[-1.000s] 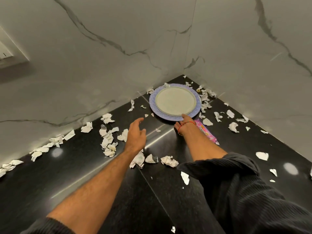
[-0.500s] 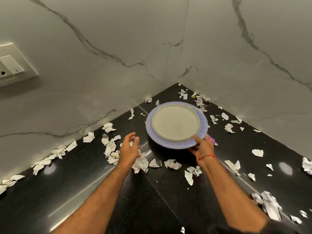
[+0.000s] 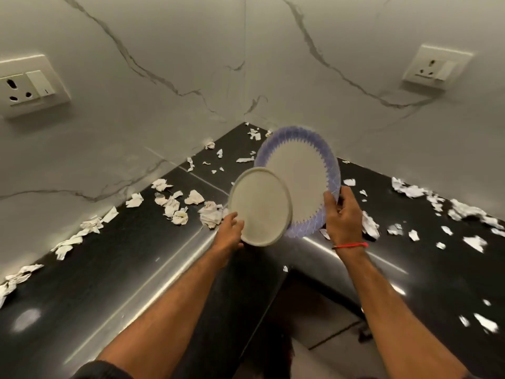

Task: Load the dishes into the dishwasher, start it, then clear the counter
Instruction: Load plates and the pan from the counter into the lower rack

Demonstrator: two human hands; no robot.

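2 hands (image 3: 287,228) grip plate rims: small plate (image 3: 259,206) overlaps purple-rimmed plate (image 3: 303,170).

Both forearms are bare from the pushed-up sleeves down to the hands. A thin red thread (image 3: 350,245) circles the wrist just behind the right hand (image 3: 343,217). Far behind the left hand (image 3: 229,233), a dark ribbed sleeve (image 3: 102,371) bunches near the elbow.

glossy black counter (image 3: 82,296), crumpled paper scraps (image 3: 210,214)
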